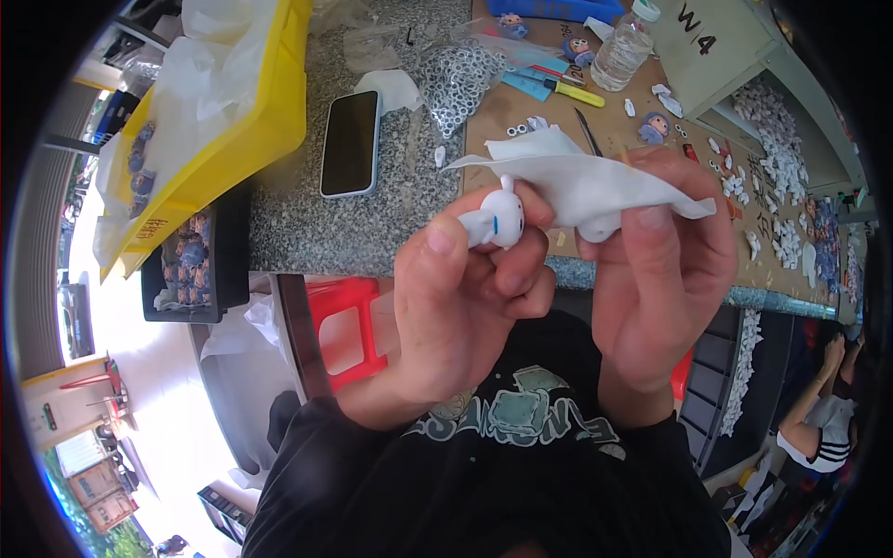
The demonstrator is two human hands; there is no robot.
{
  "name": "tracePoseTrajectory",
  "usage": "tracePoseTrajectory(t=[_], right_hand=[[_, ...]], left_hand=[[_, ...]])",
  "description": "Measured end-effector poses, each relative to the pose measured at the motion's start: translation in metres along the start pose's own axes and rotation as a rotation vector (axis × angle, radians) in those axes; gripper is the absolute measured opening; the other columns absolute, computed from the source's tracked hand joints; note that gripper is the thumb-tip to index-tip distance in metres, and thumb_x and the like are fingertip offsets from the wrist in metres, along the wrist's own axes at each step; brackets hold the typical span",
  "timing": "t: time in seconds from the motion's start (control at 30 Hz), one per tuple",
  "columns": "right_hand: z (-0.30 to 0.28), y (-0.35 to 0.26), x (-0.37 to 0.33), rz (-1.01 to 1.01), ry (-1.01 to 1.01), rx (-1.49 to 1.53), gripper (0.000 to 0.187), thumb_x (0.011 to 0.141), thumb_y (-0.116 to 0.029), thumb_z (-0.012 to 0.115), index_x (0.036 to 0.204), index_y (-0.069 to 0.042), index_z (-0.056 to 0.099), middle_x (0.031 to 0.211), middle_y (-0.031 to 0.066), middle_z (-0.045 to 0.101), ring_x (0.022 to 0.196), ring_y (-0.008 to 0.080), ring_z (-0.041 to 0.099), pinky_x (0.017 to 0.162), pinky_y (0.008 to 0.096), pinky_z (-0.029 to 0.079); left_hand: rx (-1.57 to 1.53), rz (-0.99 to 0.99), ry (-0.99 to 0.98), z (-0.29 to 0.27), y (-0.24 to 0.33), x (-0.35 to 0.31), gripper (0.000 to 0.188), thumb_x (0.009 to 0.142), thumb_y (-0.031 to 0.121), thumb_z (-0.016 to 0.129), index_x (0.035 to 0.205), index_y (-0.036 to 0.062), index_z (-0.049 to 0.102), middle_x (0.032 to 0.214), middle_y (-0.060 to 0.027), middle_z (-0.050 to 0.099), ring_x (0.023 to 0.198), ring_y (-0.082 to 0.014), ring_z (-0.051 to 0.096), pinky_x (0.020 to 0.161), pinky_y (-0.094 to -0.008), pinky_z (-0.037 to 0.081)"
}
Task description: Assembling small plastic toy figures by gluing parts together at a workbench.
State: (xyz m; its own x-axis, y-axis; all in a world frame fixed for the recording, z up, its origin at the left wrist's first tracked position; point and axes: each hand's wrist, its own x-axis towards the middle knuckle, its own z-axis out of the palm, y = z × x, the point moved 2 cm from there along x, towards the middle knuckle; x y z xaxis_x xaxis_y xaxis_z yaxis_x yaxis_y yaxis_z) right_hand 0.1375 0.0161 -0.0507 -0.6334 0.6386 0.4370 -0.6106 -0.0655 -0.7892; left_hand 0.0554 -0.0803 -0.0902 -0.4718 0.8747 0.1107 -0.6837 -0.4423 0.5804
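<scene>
White figurine (503, 219), bearing a small blue mark, is seen near the centre of the frame, tilted in the grasp of the left hand (456, 316). That hand is mostly closed, its thumb and curled fingers gripping the piece. Right of centre, the right hand (665, 279) is partly closed, pinching a thin white sheet (595, 181) between thumb and fingers; one corner of the sheet extends leftward above the left hand. A rounded white piece (598, 230) shows beneath the sheet, beside the right thumb; whether it is gripped cannot be told. Upper centre: a dark-screened phone (350, 149) lies on the speckled grey worktop (288, 219), near a clear bag of small rings (458, 82). To the right of the bag, a yellow-handled tool (579, 94) lies near a clear bottle (622, 54). Farther right, a small figure with purple-blue hair (654, 127) lies near scattered white pieces (791, 172). Upper left: a yellow bin (290, 93); below it, a black crate (226, 284) contains similar small figures. Right edge: another person (823, 432).
</scene>
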Motion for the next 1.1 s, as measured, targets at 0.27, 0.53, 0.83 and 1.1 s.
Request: tracePoseTrajectory(t=[0.27, 0.53, 0.83, 1.1], right_hand=[[0.000, 0.000, -0.015, -0.122, -0.143, -0.311, 0.027, 0.084, 0.000, 0.062, 0.108, 0.007, 0.051, 0.095, 0.0185, 0.061, 0.083, 0.0199, 0.060, 0.072, 0.0289, 0.049], [0.007, -0.002, -0.022, -0.411, -0.199, -0.656, 0.032, 0.083, 0.004, 0.064, 0.112, 0.010, 0.050, 0.092, 0.0215, 0.064, 0.081, 0.0214, 0.063, 0.070, 0.0277, 0.051], [0.000, -0.001, -0.025, 0.015, -0.040, -0.146, 0.030, 0.087, 0.001, 0.059, 0.114, 0.008, 0.050, 0.101, 0.0151, 0.062, 0.091, 0.0160, 0.062, 0.080, 0.0275, 0.051], [-0.033, -0.001, -0.025, 0.050, -0.003, 0.491, 0.039, 0.094, -0.013, 0.046, 0.130, 0.000, 0.039, 0.130, 0.0145, 0.044, 0.102, 0.0173, 0.048, 0.078, 0.0294, 0.041]], left_hand=[[0.225, 0.092, 0.096, 0.009, -0.003, -0.007, 0.069, 0.091, 0.055, 0.048, 0.121, -0.0072, 0.045, 0.081, -0.0046, 0.046, 0.068, -0.0106, 0.042, 0.061, -0.0264, 0.040], [0.382, 0.309, -0.050, 0.002, -0.008, -0.007, 0.063, 0.096, 0.036, 0.050, 0.135, -0.0095, 0.033, 0.123, -0.0179, 0.052, 0.108, -0.0213, 0.055, 0.089, -0.0323, 0.047], [0.294, 0.296, 0.029, 0.013, -0.012, -0.009, 0.068, 0.091, 0.049, 0.053, 0.126, -0.0079, 0.042, 0.101, -0.0121, 0.057, 0.083, -0.0145, 0.055, 0.072, -0.0285, 0.047], [-0.082, -0.012, 0.002, 0.014, -0.014, -0.002, 0.072, 0.087, 0.065, 0.047, 0.117, -0.0008, 0.048, 0.074, -0.0007, 0.040, 0.060, -0.0086, 0.029, 0.052, -0.0253, 0.029]])
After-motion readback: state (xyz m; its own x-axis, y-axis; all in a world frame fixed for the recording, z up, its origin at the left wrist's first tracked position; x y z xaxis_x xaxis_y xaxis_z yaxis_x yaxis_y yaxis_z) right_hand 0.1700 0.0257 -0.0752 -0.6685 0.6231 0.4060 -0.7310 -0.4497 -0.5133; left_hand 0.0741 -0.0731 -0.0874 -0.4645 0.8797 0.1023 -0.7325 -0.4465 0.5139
